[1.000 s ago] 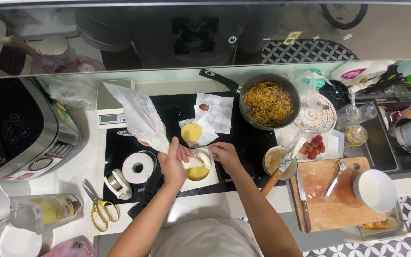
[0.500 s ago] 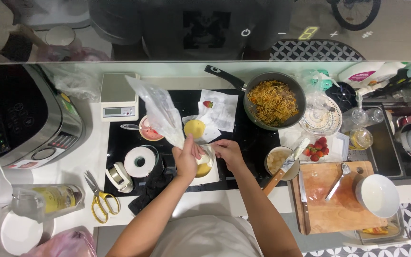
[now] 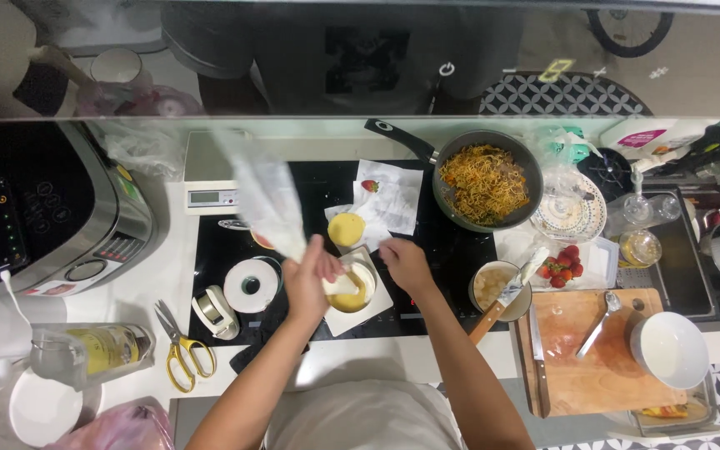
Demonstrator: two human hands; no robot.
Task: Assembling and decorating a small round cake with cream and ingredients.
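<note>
My left hand grips a clear piping bag of white cream that rises up and to the left. Its tip rests on a round yellow cake, which lies on a white paper square on the black cooktop. White cream partly covers the cake. My right hand is at the cake's right edge with its fingers curled; I cannot see whether it touches the paper or the cake. A second bare yellow cake lies just behind.
A pan of noodles sits at the back right. Strawberries, a cup holding a spatula, a cutting board and a white bowl are on the right. Left are a tape roll, scissors, a bottle and a scale.
The piping bag has swung a little more upright and is blurred. Both hands stay over the cake, and the view has shifted slightly.
</note>
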